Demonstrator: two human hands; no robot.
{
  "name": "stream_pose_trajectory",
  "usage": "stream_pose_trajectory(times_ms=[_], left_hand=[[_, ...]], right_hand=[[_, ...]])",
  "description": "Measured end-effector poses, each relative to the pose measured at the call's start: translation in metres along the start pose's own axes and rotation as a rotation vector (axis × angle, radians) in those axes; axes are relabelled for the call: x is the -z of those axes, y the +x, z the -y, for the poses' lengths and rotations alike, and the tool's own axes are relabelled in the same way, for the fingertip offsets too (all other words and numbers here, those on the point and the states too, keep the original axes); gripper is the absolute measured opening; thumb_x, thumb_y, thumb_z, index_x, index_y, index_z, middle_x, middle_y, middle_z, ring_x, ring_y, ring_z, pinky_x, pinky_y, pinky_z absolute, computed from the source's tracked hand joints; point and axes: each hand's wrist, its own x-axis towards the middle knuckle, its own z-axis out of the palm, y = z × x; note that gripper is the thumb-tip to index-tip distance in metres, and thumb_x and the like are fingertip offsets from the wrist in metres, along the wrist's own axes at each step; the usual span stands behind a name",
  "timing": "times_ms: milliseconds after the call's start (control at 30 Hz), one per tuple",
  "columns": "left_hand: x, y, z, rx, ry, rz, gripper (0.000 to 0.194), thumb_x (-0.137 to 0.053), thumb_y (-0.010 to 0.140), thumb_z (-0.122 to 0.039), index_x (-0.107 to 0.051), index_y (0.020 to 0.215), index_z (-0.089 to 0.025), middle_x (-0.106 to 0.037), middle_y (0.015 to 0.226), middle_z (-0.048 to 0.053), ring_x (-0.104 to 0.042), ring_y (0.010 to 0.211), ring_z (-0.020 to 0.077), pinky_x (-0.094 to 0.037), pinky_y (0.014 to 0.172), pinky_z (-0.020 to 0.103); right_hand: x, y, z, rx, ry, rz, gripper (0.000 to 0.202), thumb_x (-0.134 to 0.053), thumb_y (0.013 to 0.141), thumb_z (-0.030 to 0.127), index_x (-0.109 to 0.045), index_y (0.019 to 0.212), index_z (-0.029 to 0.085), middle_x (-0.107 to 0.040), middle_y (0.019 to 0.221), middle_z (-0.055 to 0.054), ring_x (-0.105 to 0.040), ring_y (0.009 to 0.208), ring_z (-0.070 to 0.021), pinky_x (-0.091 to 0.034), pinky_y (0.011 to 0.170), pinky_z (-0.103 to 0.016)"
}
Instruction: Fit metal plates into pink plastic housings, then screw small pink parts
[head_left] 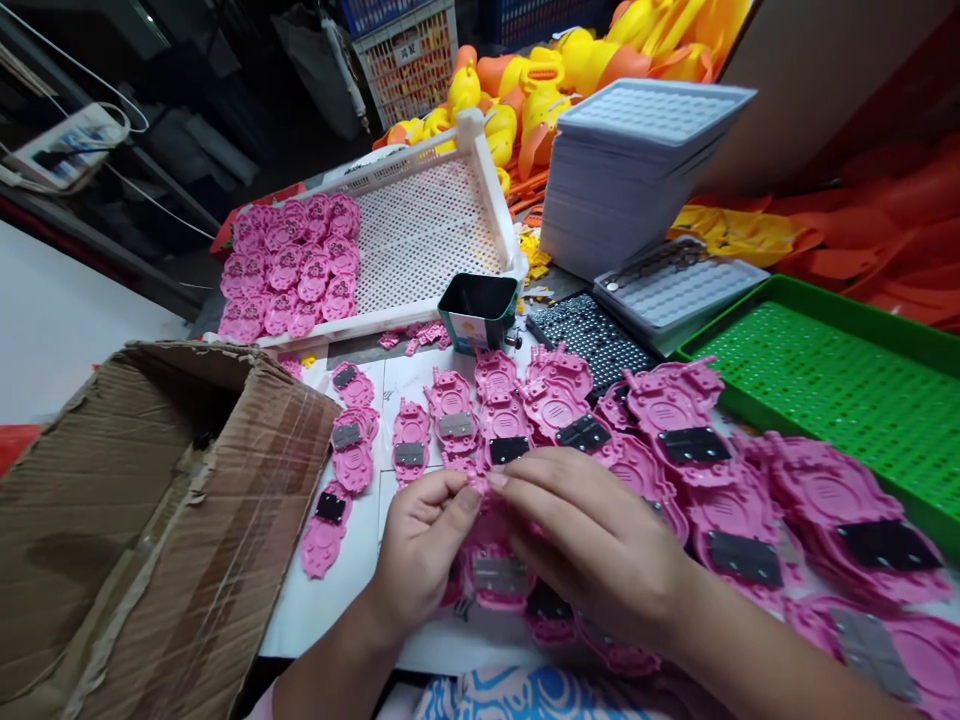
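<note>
Both my hands meet over the middle of the table, above pink plastic shells. My left hand [424, 545] has thumb and index finger pinched together at the near end of a pink part; what sits between the tips is too small to name. My right hand [600, 540] reaches in from the right, its fingers bent and close together, fingertips touching near the left thumb. Its palm hides whatever it grips. Below the hands lies a pink shell [499, 540] with a grey plate on it. More pink shells [694, 415] with black or grey plates lie around them.
An open cardboard box [202, 520] stands at the left. Behind are a white perforated tray [427, 225] with pink pieces, a small dark green bin [478, 310] and a black mesh tray [592, 335]. Stacked white trays [615, 190] and a green tray [847, 370] stand at the right.
</note>
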Motion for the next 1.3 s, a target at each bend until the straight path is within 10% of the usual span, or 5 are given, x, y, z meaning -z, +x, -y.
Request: stream_pose_trajectory(times_ms=[933,1300], left_hand=[[0.003,0.000,-0.018,0.028,-0.309,-0.026,0.026,-0.077,0.070,-0.034,-0.059,0.074,-0.016,-0.065,0.056,0.000,-0.059,0.040,0.0106,-0.045,0.039,0.017],[0.045,0.002,-0.053,-0.148,0.069,-0.478,0.036,-0.086,0.052,-0.036,-0.069,0.073,-0.012,-0.068,0.062,0.002,-0.059,0.050,0.0106,-0.048,0.048,0.019]], right_hand=[[0.004,0.005,0.011,-0.105,0.100,0.033,0.017,-0.053,0.088,0.023,-0.062,0.097,0.012,-0.071,0.088,-0.011,-0.066,0.079,-0.0185,-0.056,0.070,-0.032],[0.009,0.003,0.009,-0.099,0.089,0.027,0.018,-0.055,0.087,0.023,-0.063,0.098,0.012,-0.071,0.089,-0.011,-0.066,0.081,-0.0187,-0.056,0.068,-0.033]])
